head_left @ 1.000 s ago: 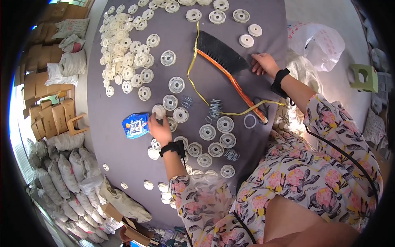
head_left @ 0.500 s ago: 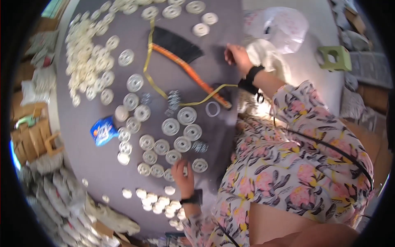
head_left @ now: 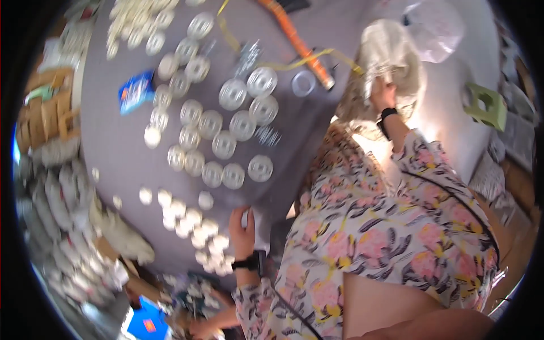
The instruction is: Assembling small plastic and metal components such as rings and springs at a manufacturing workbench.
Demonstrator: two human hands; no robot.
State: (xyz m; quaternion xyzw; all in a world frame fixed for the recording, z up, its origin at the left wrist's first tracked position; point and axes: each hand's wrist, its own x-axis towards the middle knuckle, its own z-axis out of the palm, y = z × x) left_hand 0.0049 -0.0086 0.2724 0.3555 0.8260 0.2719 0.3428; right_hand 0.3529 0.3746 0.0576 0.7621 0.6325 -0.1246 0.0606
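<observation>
My left hand is just off the near edge of the grey table, its thumb and fingers apart with a pale gap between them. Closest to it lie a clear ribbed disc and a clear reel-like disc, the end of a bent row of such discs. At the right, my right hand reaches into a beige cloth bag. Its fingertips are partly lost in the folds, so whether it grips anything is hidden. Several small white discs stand in rows left of my left hand.
An orange strip, yellow tape measure and clear ring lie beyond the discs. A blue packet is on the left. Past the bag are a white plastic bag and green stool. Another person's arm shows below.
My right hand has gone from above the table into the cloth bag. My left hand has drawn back from the disc row, leaving a disc there. The whole view has shifted.
</observation>
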